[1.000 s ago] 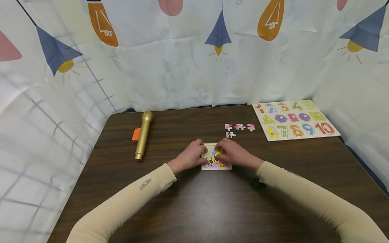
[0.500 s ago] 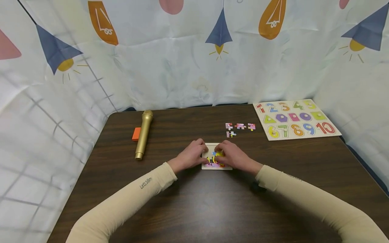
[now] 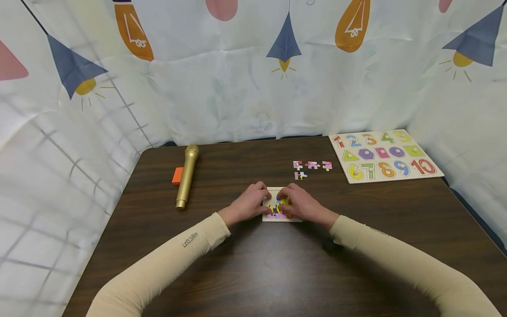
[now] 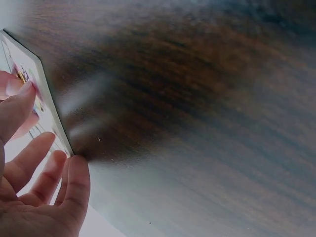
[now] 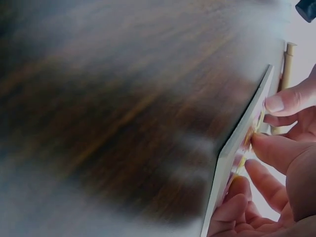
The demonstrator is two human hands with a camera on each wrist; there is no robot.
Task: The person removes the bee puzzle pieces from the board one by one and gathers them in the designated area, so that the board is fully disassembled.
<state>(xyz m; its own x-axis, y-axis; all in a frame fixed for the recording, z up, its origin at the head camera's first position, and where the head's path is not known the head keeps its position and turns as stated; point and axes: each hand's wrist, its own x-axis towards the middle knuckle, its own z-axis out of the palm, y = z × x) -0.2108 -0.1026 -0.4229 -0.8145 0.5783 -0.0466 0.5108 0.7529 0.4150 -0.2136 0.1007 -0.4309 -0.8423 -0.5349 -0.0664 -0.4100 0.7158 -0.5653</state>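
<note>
A small jigsaw tray (image 3: 274,193) with a pale wooden rim lies on the table in the head view, its lower part filled with pink, yellow and black pieces. My left hand (image 3: 247,203) grips its left side; the thumb (image 4: 19,106) lies on the picture and other fingers touch the rim. Over the right half, my right hand (image 3: 305,204) pinches a yellow jigsaw piece (image 3: 284,201), largely covered by the fingers. In the right wrist view the thumb and fingertips bear on the picture close to the tray's rim (image 5: 232,145).
Several loose jigsaw pieces (image 3: 312,165) lie behind the tray, slightly right. A number-and-shape board (image 3: 380,165) sits at the back right. On the left, a gold microphone (image 3: 187,178) lies beside an orange block (image 3: 177,176). A printed curtain (image 3: 237,97) hangs behind the table.
My right hand has shifted slightly left over the tray, with its fingers at the yellow piece. The left hand stays where it was.
</note>
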